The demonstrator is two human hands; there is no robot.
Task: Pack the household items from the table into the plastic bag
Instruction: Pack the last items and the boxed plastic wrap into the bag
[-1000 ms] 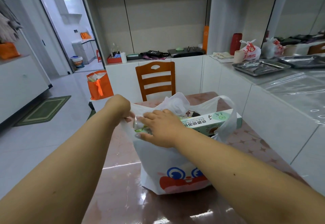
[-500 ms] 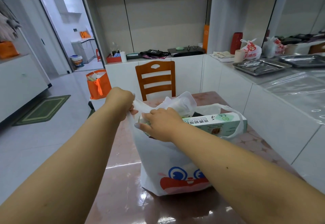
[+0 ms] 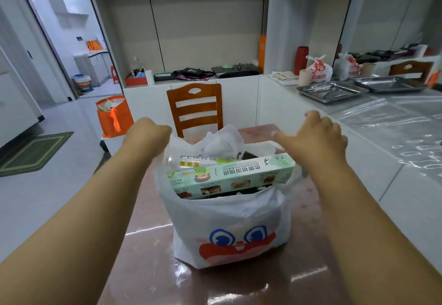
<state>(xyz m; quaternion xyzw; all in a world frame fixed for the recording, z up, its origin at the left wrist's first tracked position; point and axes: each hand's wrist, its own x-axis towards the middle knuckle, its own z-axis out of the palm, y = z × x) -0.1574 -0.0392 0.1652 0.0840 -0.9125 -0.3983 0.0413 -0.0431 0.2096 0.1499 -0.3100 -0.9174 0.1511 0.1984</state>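
A white plastic bag (image 3: 229, 211) with a red and blue cartoon face stands upright on the glossy reddish table (image 3: 148, 268). A long pale green box (image 3: 234, 175) lies across its mouth. Behind the box are a clear-wrapped roll (image 3: 191, 161) and crumpled white plastic (image 3: 222, 142). My left hand (image 3: 148, 134) grips the bag's left handle and holds it up. My right hand (image 3: 318, 134) hovers over the bag's right side with the thumb stretched out and the fingers loosely curved, holding nothing that I can see.
A wooden chair (image 3: 195, 108) stands behind the table. A white counter on the right carries two steel trays (image 3: 332, 90) and tied plastic bags (image 3: 319, 70). An orange tote (image 3: 113, 118) sits on the floor at the left, near a green mat (image 3: 33, 151).
My right hand has left the green box's left end and swung over to the bag's right side. The box has settled lower in the bag. My left hand keeps its grip on the handle.
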